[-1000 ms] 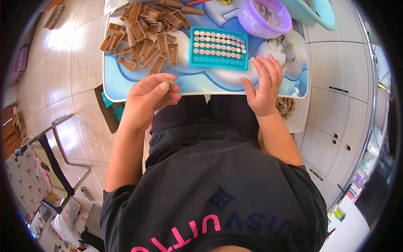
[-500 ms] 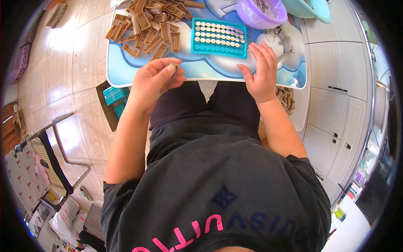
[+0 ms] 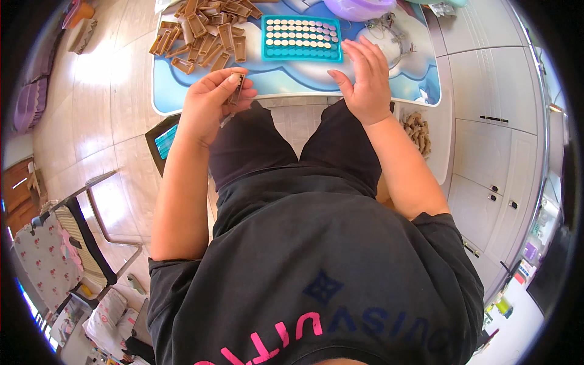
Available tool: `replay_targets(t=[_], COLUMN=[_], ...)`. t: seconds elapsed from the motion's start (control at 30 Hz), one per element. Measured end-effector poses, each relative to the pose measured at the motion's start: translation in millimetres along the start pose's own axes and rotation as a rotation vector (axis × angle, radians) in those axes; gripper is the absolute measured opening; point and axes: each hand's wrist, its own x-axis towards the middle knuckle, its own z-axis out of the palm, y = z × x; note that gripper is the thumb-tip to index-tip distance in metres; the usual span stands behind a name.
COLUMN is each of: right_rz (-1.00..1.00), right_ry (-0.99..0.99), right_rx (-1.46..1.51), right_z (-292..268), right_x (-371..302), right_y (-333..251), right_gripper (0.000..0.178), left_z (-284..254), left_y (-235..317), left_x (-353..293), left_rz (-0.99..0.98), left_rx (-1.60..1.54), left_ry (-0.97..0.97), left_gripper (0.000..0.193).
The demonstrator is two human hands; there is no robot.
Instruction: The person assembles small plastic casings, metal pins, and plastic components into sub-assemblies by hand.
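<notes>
Near the table's front edge, my left hand [image 3: 204,109] pinches a narrow brown trough-shaped piece [image 3: 236,90] between thumb and fingers, its hollow side partly showing. My right hand [image 3: 367,88] is open over the table's front edge, fingers extended and thumb apart, with nothing visible in it. Just beyond its fingertips lies a turquoise tray [image 3: 264,53]. Rows of small round pale discs [image 3: 298,35] fill most of it, while the nearest row shows bare turquoise rounds. A heap of similar brown pieces [image 3: 210,42] lies loose on the table, beyond my left hand.
A purple bowl [image 3: 359,11] stands behind the tray on the blue-and-white table [image 3: 292,87]. Tangled thin wire-like material [image 3: 395,36] lies to its right. Under the table are a box with turquoise trays [image 3: 165,141] at left and crumpled brown material [image 3: 417,134] at right.
The view has shifted, so the table and its things sit higher in the picture. My left hand still holds the brown piece, now turned slightly; my right hand remains open beside the tray.
</notes>
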Motion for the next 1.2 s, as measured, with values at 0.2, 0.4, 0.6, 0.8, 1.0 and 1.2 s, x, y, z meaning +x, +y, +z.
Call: replay_targets(t=[0.2,0.4,0.6,0.8,1.0,1.2], right_rz=[-0.007,0.004,0.034,0.081,0.140,0.151], right_ry=[0.017,0.024,0.029,0.006,-0.073,-0.098], right_rx=[-0.023,0.018,0.081,0.181,0.213,0.217], right_z=[4.6,6.6,5.8,0.6,-0.1,2.0], right_x=[-0.7,1.1,0.1,1.3,4.4,5.5], right_y=[2.5,5.1,9.5,10.0,5.7,9.6], right_gripper=[0.049,0.046,0.038,0.032,0.030,0.031], left_z=[-3.3,-3.7,0.2,3.0,-4.1,-1.9], left_y=[-0.7,-0.9,2.3,1.3,5.1,3.6], left_x=[3.1,7.4,7.1,3.7,2.6,6.7], left_rz=[0.034,0.044,0.010,-0.024,-0.060,-0.076], left_rx=[0.010,0.008,0.006,-0.005,-0.030,-0.088], left_ry=[-0.014,-0.006,0.024,0.035,0.007,0.001], left_gripper=[0.026,0.026,0.026,0.024,0.027,0.027])
